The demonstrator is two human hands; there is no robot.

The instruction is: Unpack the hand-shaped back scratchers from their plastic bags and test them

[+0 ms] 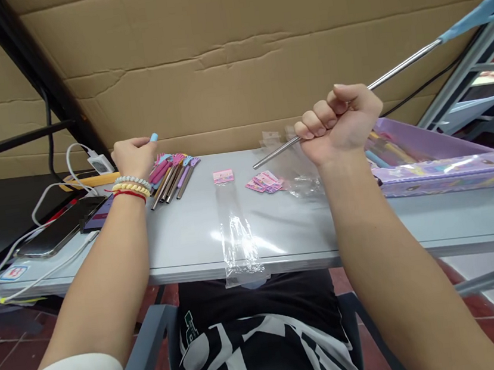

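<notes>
My right hand (340, 116) is closed around a long silver metal rod (407, 63). The rod slants up to the right and ends in a light blue forked piece, like an extended back scratcher. Its lower end hangs above the table by the pink cards (265, 181). At the left, my left hand (135, 156) is curled beside a pile of short metal back scratchers (174, 176) with pink, purple and blue ends. A light blue piece (153, 137) shows at its thumb; what the fingers hold is hidden. Between the hands lies a clear plastic sleeve (237, 228) with a pink header.
More clear sleeves (299, 172) lie near my right forearm. A purple box (448, 175) holding coloured sticks stands at the right. Phones (54, 229) and white cables (33, 205) lie at the left. A cardboard wall (230, 49) closes off the back of the table (181, 235).
</notes>
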